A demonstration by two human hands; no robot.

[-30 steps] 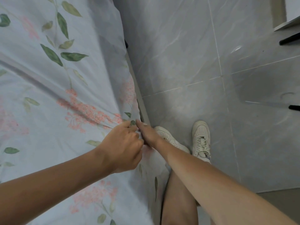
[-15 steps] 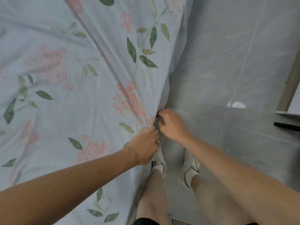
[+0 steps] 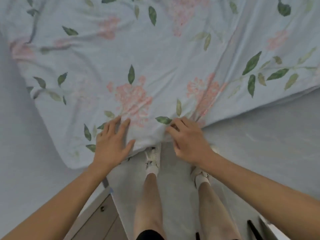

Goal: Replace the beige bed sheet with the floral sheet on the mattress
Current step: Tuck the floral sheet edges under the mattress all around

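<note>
left hand [image 3: 112, 142]: lower centre-left, fingers spread flat, palm down
right hand [image 3: 188, 137]: lower centre-right, fingertips curled, pinching cloth

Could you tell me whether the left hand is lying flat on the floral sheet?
Yes, the left hand lies with straight, spread fingers on the floral sheet near its edge.

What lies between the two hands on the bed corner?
In the head view, only floral sheet spans the stretch between the left hand and the right hand: a bunched fold with a green leaf print, nothing else.
</note>
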